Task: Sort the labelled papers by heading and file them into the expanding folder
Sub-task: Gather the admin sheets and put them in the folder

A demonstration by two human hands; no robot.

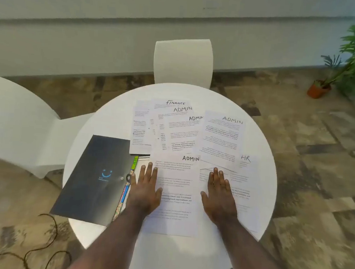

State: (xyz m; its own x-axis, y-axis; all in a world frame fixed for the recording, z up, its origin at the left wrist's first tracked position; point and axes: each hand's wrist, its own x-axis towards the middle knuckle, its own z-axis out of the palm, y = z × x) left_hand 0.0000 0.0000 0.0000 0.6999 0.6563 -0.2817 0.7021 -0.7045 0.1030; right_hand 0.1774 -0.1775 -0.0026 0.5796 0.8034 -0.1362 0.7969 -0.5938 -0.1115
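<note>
A round white bench [259,182] carries a spread of labelled papers [185,132] headed FINANCE, ADMIN and HR, with a dark expanding folder [93,176] lying closed at their left, overhanging the bench edge. The left hand [146,190] and right hand [219,195] press flat, fingers straight, on the nearest sheets, holding nothing.

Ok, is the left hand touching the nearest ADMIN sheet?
Touching. The head view shows the left hand lying flat, fingers straight, on the left part of the nearest ADMIN sheet.
</note>
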